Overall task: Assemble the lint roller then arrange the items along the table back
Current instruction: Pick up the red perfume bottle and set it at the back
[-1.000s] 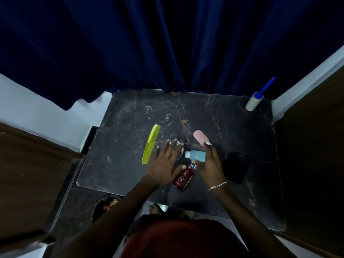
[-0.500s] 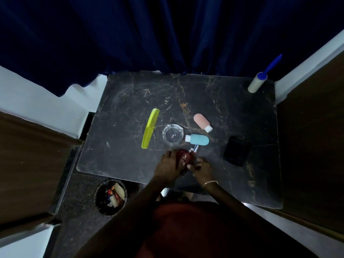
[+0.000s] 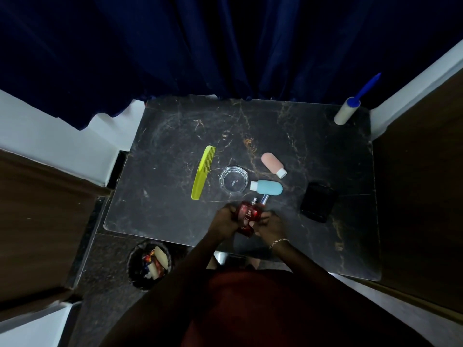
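Note:
The lint roller (image 3: 347, 111), white roll with a blue handle, stands at the table's back right corner against the curtain. Both hands hold a red perfume bottle (image 3: 248, 214) near the table's front middle: my left hand (image 3: 225, 220) grips its left side, my right hand (image 3: 269, 222) its right side. A silver cap (image 3: 264, 198) lies just beyond the bottle. A blue travel bottle (image 3: 268, 187), a pink travel bottle (image 3: 272, 163), a clear glass ashtray (image 3: 233, 180) and a yellow-green comb (image 3: 203, 172) lie in the middle of the table.
A black case (image 3: 317, 202) lies right of the hands on the dark marble table (image 3: 175, 136). A blue curtain (image 3: 225, 46) hangs behind the table's back edge. A bin (image 3: 150, 264) with rubbish stands on the floor at front left. Wooden panels flank both sides.
Both hands pulled back from the ashtray and blue bottle toward the front edge and took hold of the red perfume bottle. The camera view tilted, so the table sits lower in the frame.

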`<move>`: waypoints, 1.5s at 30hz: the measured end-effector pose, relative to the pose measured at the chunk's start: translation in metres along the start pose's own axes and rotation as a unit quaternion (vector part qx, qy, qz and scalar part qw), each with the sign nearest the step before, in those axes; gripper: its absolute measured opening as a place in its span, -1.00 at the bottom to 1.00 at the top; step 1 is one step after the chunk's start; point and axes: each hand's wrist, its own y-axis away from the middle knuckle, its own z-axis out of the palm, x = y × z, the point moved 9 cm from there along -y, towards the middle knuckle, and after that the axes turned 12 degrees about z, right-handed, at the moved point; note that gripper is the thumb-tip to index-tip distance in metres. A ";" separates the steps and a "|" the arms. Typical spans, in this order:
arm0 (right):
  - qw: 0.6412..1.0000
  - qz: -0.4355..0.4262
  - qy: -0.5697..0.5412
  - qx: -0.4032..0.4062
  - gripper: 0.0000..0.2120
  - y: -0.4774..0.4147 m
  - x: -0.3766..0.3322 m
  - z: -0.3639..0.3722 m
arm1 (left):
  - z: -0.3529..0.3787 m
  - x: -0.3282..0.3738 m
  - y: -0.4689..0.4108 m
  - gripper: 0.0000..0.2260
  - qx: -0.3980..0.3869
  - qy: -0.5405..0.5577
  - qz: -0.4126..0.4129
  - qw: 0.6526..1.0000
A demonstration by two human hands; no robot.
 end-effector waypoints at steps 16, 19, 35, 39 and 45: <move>0.988 -0.048 0.052 0.137 -0.67 -0.004 -0.053 -0.032 | -0.046 -0.001 0.035 -0.57 0.093 0.254 0.005 0.963; 0.986 -0.052 0.057 0.151 -0.67 -0.007 -0.060 -0.026 | -0.055 -0.005 0.037 -0.56 0.107 0.263 -0.001 0.959; 0.973 -0.038 0.147 0.173 -0.73 0.008 -0.061 -0.019 | -0.076 0.009 0.038 -0.56 0.087 0.250 0.006 0.964; 0.998 -0.051 0.016 0.033 -0.88 0.024 -0.075 -0.002 | -0.084 0.021 0.043 -0.60 0.081 0.268 0.008 0.960; 0.959 -0.250 -0.052 -0.119 -0.91 0.085 -0.171 -0.008 | -0.102 0.062 0.053 -0.67 0.072 0.290 0.054 0.953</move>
